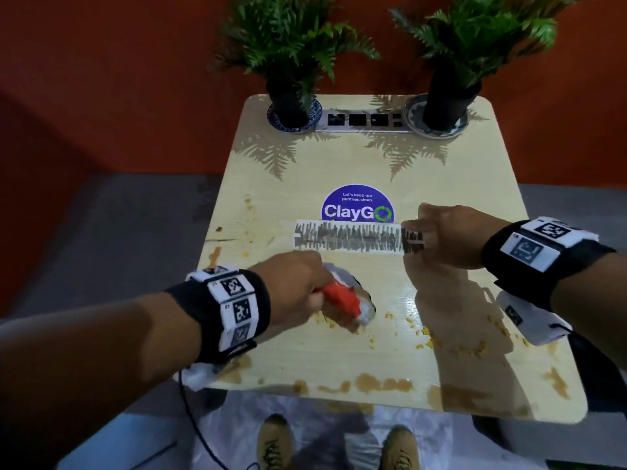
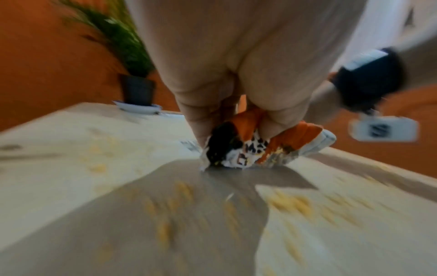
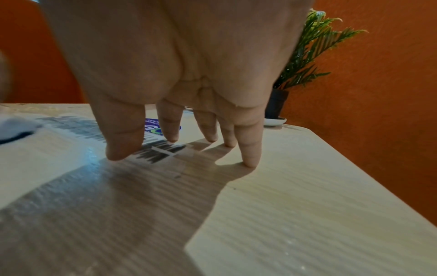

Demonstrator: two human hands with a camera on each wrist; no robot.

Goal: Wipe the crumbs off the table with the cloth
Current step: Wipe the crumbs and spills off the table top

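Nearest, yellow crumbs (image 1: 424,340) lie scattered on the counter (image 1: 373,164) on the near side of the round sticker (image 1: 357,204), with brown smears along the near edge. Just nearer than the sticker and to its left, the left hand (image 1: 298,283) grips a bunched orange, white and black cloth (image 1: 346,300), fingers curled round it, pressing it onto the counter among the crumbs. Right of the sticker, the right hand (image 1: 451,235) holds nothing; its straight, spread fingertips (image 3: 250,162) touch the counter at the end of a scribbled-over strip (image 1: 349,237). The sticker reads "Let's keep our pantries clean. ClayGo". Beyond it stand two potted plants (image 1: 288,45), each on a saucer.
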